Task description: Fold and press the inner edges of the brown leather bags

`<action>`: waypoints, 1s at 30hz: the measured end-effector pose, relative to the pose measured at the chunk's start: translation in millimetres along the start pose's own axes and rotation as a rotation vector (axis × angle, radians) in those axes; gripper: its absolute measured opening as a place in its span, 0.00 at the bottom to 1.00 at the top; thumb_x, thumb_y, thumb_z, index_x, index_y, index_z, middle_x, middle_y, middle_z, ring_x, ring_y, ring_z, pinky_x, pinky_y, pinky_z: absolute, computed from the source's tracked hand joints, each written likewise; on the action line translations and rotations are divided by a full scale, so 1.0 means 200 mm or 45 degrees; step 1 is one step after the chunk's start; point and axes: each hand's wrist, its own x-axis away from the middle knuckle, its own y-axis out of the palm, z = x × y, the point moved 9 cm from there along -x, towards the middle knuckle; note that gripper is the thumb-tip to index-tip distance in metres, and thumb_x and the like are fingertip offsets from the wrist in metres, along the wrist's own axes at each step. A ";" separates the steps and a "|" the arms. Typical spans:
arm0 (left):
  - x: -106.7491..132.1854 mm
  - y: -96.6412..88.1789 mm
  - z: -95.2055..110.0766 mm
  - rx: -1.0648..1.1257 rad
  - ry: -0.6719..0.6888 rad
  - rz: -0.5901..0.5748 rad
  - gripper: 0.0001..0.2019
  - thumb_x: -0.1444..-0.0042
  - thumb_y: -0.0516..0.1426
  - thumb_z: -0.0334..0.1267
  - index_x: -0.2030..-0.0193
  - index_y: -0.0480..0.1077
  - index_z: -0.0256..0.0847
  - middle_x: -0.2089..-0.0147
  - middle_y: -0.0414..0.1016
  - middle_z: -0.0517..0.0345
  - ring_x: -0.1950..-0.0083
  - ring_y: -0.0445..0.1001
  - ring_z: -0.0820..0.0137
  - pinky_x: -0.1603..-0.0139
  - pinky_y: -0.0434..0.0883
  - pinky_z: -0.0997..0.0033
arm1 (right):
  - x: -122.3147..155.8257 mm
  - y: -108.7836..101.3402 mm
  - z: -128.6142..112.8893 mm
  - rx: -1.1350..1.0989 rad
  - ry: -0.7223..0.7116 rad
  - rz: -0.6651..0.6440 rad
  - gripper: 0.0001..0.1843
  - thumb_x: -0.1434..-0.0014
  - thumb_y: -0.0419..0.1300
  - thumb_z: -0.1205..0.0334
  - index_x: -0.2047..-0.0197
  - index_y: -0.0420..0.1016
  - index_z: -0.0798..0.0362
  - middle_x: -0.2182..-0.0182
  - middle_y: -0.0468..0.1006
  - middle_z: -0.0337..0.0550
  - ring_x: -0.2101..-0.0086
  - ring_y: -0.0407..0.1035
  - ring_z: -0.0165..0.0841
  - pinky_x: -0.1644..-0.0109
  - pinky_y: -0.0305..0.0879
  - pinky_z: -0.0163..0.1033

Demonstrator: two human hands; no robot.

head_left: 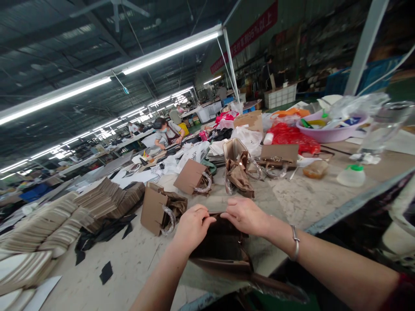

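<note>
A brown leather handbag (223,248) lies on its side at the near edge of the worktable (304,198), its mouth facing me. My left hand (192,227) is closed on the bag's upper rim at the left. My right hand (247,216), with a metal bracelet on the wrist, is closed on the same rim at the right. The two hands almost meet over the opening. The bag's lower part hangs past the table edge.
Several tan bags with plastic-wrapped handles (238,170) lie beyond my hands. Fanned stacks of beige cut pieces (65,220) fill the left. A pink basin (330,129), a red plastic bag (292,136) and a small white bottle (350,175) sit at right. Another person (167,131) works farther back.
</note>
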 end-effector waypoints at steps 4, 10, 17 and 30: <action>0.01 -0.01 -0.03 0.048 0.059 -0.034 0.09 0.42 0.55 0.37 0.71 0.72 0.39 0.63 0.74 0.57 0.61 0.71 0.70 0.56 0.67 0.71 | 0.02 -0.01 0.01 0.020 -0.028 -0.049 0.21 0.36 0.49 0.51 0.72 0.74 0.54 0.73 0.73 0.42 0.71 0.66 0.30 0.70 0.54 0.35; 0.02 0.00 -0.05 0.003 0.001 0.028 0.10 0.40 0.52 0.37 0.71 0.70 0.38 0.66 0.72 0.56 0.62 0.71 0.69 0.57 0.67 0.71 | 0.01 -0.02 0.03 -0.058 -0.047 -0.147 0.23 0.41 0.52 0.41 0.66 0.76 0.51 0.73 0.72 0.40 0.72 0.66 0.30 0.72 0.52 0.34; 0.01 0.01 -0.06 -0.066 -0.072 0.024 0.10 0.41 0.52 0.38 0.69 0.70 0.38 0.65 0.72 0.54 0.61 0.71 0.67 0.58 0.67 0.70 | -0.06 0.01 0.01 0.019 -0.008 -0.248 0.22 0.40 0.51 0.41 0.67 0.77 0.49 0.71 0.73 0.39 0.70 0.67 0.30 0.70 0.54 0.34; 0.02 -0.01 -0.05 -0.067 -0.076 0.053 0.10 0.41 0.53 0.37 0.72 0.70 0.38 0.66 0.72 0.54 0.63 0.70 0.68 0.61 0.65 0.70 | 0.00 -0.01 0.00 0.109 -0.043 -0.224 0.26 0.41 0.49 0.39 0.58 0.75 0.51 0.68 0.76 0.43 0.67 0.70 0.34 0.67 0.58 0.36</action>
